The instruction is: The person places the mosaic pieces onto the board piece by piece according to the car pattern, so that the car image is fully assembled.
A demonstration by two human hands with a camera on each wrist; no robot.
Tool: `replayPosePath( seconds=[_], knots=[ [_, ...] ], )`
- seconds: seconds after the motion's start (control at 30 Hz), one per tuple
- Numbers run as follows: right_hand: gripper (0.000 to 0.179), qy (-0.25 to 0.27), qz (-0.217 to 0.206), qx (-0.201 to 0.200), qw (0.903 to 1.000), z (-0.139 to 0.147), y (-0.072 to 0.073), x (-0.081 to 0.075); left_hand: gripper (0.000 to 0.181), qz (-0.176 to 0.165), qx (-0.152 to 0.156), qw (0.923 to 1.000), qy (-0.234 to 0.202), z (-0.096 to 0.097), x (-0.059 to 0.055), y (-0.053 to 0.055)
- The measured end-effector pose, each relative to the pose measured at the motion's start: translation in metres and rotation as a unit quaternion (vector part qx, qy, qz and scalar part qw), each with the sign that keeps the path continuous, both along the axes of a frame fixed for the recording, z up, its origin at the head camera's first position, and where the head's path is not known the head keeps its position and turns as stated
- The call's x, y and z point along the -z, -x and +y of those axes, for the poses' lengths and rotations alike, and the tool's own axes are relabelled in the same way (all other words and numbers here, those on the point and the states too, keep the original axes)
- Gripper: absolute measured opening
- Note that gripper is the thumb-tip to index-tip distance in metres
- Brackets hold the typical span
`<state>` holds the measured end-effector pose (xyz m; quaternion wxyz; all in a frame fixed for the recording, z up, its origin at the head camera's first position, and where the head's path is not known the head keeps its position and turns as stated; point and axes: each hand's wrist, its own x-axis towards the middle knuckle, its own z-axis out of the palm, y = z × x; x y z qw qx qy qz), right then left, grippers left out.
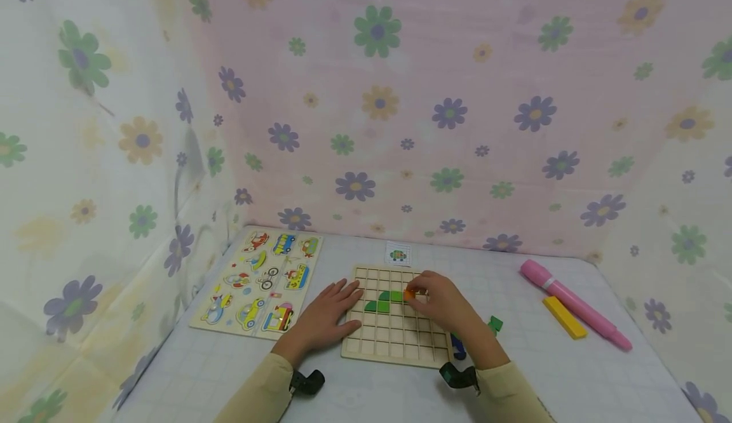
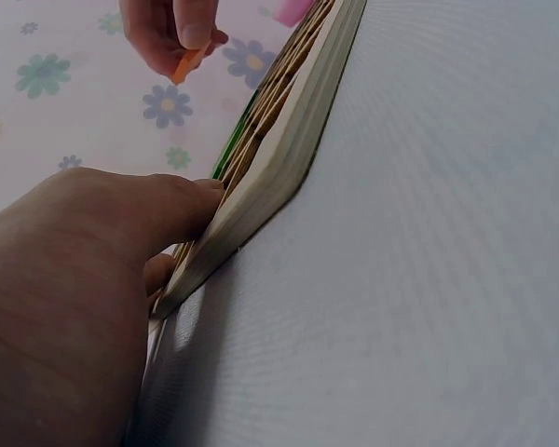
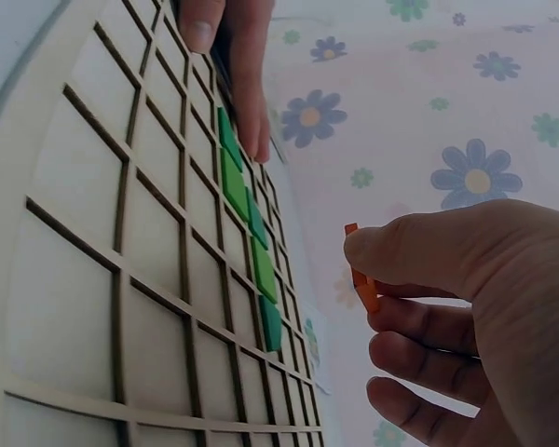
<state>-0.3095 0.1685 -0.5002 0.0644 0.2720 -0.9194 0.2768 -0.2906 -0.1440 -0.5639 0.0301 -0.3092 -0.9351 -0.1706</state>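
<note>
My right hand [image 1: 447, 302] pinches a small orange tile [image 3: 365, 292] between thumb and fingertips, over the wooden grid board [image 1: 389, 348]. In the right wrist view the tile is held up apart from the board. Several green tiles [image 1: 384, 307], some light and some dark, lie in two neighbouring rows of the grid. My left hand [image 1: 322, 317] rests on the board's left edge with its fingers spread. In the left wrist view its thumb [image 2: 182, 207] lies on the board's rim.
A vehicle picture board [image 1: 263, 293] lies to the left. Behind the grid is a small pattern card [image 1: 398, 254]. Green pieces [image 1: 495, 324] and blue pieces [image 1: 458, 349] lie near my right forearm. Farther right are a yellow block [image 1: 564, 317] and a pink pen-shaped object [image 1: 577, 305].
</note>
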Motion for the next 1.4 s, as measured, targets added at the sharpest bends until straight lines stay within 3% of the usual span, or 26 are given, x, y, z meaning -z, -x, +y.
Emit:
replayPosePath(
  seconds=[0.4,0.8,1.4],
  knots=[
    [0.014,-0.017,-0.015,0.020,0.9995,-0.018,-0.002,0.016,0.072,0.004,0.001,1.0000,-0.004,0.001,0.000,0.000],
    [0.017,-0.058,0.006,0.020,0.9981,-0.028,-0.003,0.028,0.072,-0.003,0.001,1.0000,-0.008,0.001,-0.004,-0.002],
    [0.010,-0.071,-0.021,0.018,0.9971,-0.027,-0.005,0.022,0.072,-0.012,-0.001,0.9998,-0.015,0.001,-0.005,-0.004]
  ],
)
